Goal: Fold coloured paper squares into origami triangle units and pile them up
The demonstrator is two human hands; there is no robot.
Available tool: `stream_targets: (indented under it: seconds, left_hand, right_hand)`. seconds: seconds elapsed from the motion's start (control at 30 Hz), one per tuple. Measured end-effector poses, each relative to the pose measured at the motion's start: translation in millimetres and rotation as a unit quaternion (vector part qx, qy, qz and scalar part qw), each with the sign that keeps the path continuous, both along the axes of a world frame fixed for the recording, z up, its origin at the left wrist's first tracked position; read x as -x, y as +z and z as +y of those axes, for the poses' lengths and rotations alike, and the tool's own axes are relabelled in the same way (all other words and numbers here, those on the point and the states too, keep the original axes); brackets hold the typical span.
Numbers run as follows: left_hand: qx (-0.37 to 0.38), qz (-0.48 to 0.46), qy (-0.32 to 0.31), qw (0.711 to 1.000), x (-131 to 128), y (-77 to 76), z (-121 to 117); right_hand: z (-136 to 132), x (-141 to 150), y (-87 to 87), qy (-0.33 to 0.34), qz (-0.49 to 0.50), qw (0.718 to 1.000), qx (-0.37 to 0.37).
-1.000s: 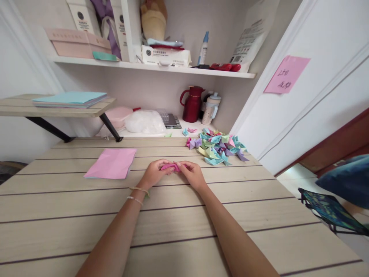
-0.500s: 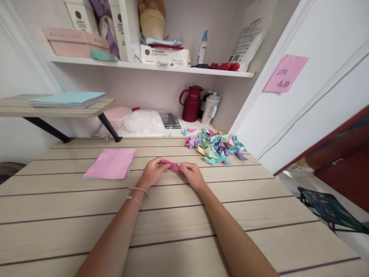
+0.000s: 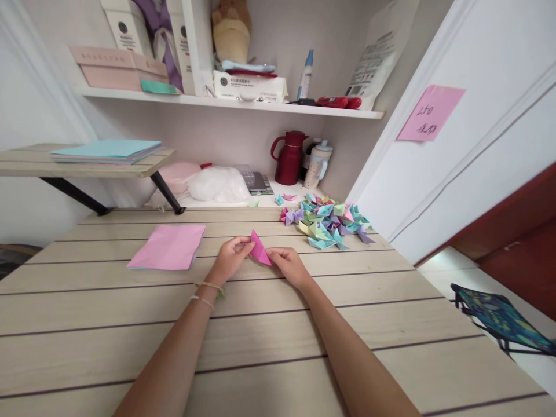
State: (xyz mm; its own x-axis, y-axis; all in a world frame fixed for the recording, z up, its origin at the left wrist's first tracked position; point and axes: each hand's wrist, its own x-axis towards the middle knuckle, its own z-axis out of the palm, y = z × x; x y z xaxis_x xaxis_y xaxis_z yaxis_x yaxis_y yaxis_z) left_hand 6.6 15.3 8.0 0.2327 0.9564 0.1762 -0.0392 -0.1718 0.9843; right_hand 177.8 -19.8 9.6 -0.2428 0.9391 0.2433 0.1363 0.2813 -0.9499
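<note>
Both my hands meet at the middle of a pale wooden table (image 3: 269, 353). Between them is a small folded pink paper piece (image 3: 259, 249), standing up as a pointed triangle. My left hand (image 3: 230, 259) pinches its left side with closed fingers. My right hand (image 3: 288, 264) pinches its right lower corner, fingers curled. A flat stack of pink paper sheets (image 3: 168, 247) lies to the left of my left hand. A heap of several folded paper pieces (image 3: 330, 223) in blue, green, purple and pink lies to the far right of my hands.
A raised wooden shelf (image 3: 87, 165) at the left carries blue sheets (image 3: 106, 149). At the back stand a red jug (image 3: 290, 157), a cup (image 3: 317, 163) and a white bag (image 3: 217, 183). A wall shelf (image 3: 226, 103) holds boxes. A folding stool (image 3: 499, 318) stands at the right.
The pink piece lay low and flat between my fingers; now it is lifted and turned up into a standing triangle. My hands have stayed in place.
</note>
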Motion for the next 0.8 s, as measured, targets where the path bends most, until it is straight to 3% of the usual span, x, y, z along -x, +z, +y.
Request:
stream_targets:
  seconds: [0.13, 0.27, 0.53, 0.63, 0.8]
  left_hand:
    - [-0.004, 0.004, 0.004, 1.000, 1.0, -0.1, -0.2]
    - [-0.018, 0.028, -0.043, 0.999, 1.7, -0.6, -0.7]
    - [-0.018, 0.056, -0.094, 0.994, 0.4, 5.0, -6.8]
    - [-0.024, 0.058, -0.087, 0.994, -0.5, 3.4, -7.0]
    - [-0.020, 0.037, -0.071, 0.997, -1.2, -1.4, -4.1]
  right_hand:
    - [2.1, 1.8, -3.9, -0.003, 0.020, 1.000, 0.019]
    - [3.0, 4.7, -10.5, -0.033, 0.002, 0.999, 0.021]
    - [1.8, 3.1, -12.0, -0.165, -0.115, 0.974, -0.102]
    - [2.3, 2.2, -11.3, -0.152, -0.094, 0.979, -0.096]
    - [3.3, 3.1, -9.9, -0.096, 0.018, 0.995, -0.020]
